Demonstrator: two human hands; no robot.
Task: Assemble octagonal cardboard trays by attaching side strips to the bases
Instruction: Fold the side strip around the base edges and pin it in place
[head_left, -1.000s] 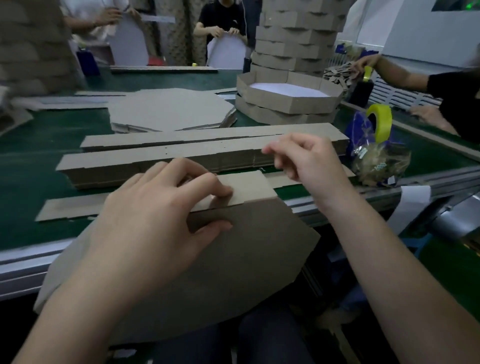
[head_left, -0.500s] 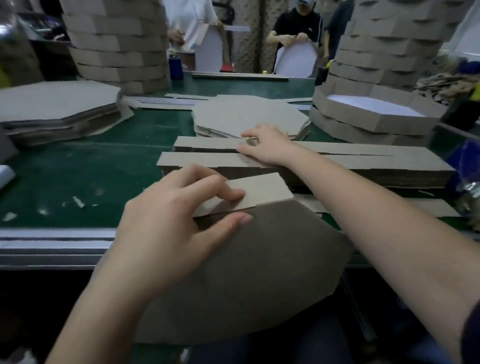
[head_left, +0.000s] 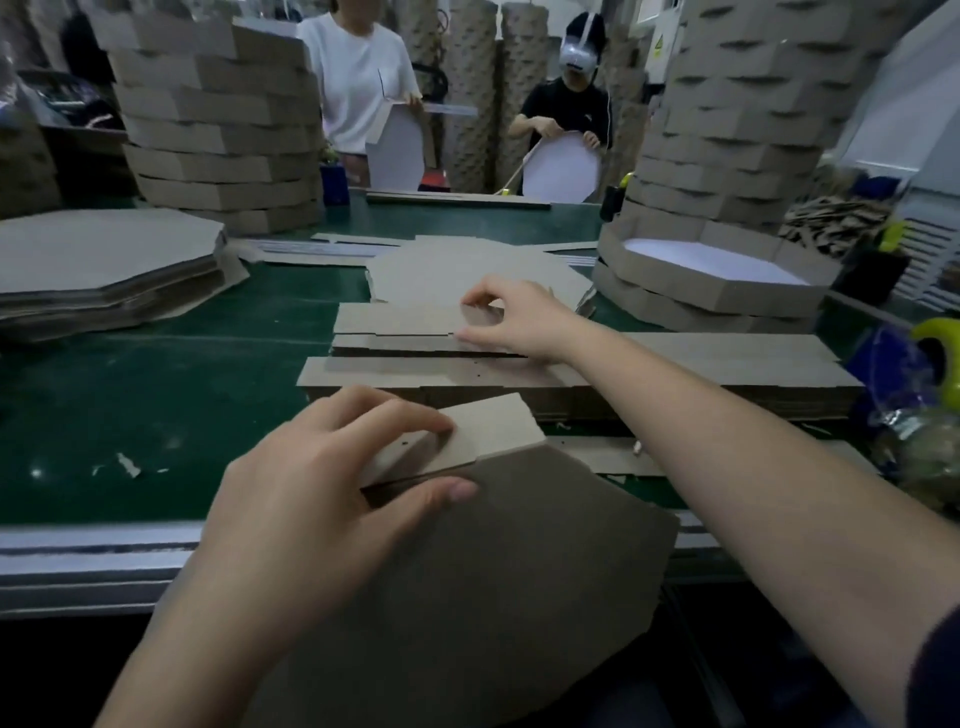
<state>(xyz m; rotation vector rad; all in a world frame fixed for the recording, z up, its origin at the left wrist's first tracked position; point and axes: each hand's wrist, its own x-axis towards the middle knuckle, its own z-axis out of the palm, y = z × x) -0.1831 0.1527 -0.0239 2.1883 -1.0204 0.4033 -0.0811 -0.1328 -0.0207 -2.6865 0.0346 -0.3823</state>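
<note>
Lying crosswise on the green table (head_left: 156, 395), long axis left to right, the top side strip (head_left: 400, 318) sits beyond the octagonal base (head_left: 493, 571), and the right hand (head_left: 514, 317) pinches it. The left hand (head_left: 311, 499) clamps a strip end (head_left: 488, 426) against the base at the table's edge.

Table (head_left: 156, 374), green top, metal rail (head_left: 78, 553) along the near edge; left, low stack of octagonal bases (head_left: 104, 260); behind it, tower of finished trays (head_left: 218, 130); centre, pile of flat sheets (head_left: 441, 270); nearer, stacked side strips (head_left: 405, 371); one loose strip (head_left: 592, 454) by the rail; right, white-lined open trays (head_left: 727, 299); small scraps (head_left: 127, 463) on the bare green.
</note>
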